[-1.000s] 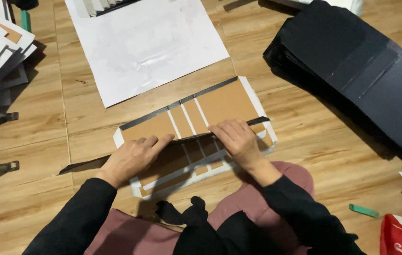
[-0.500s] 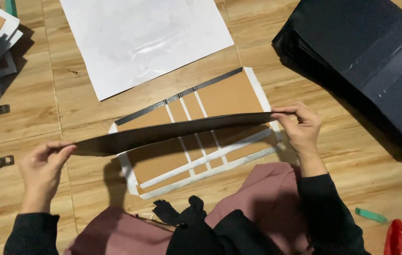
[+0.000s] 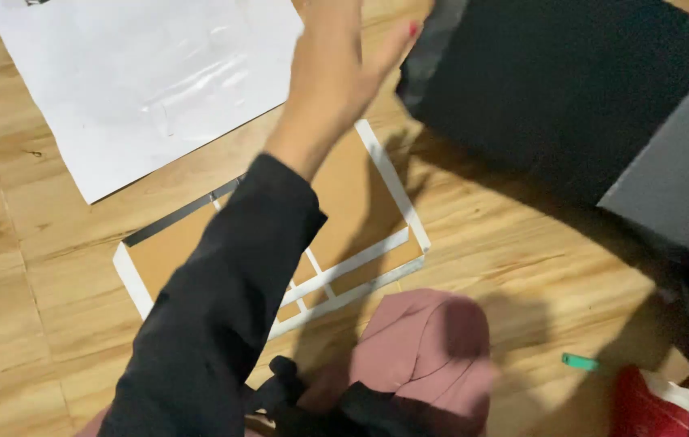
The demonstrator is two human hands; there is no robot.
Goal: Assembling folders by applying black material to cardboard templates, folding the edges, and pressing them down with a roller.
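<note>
The raised hand [image 3: 336, 69] and its black sleeve [image 3: 223, 299] cross the middle of the view diagonally, blocking passage over the centre of the brown card [image 3: 361, 194]. The black stack [image 3: 571, 89] occupies the upper right; its near edge lies just beside the hand's fingertips and close to the card's far corner. The white sheet [image 3: 142, 81] lies flat at upper left and presents no height. The knee [image 3: 433, 356] closes off the card's near edge. Bare floor [image 3: 29, 324] on the left is open. Floor right of the card is open, apart from a green piece [image 3: 581, 362] and a red bag [image 3: 652, 405].
</note>
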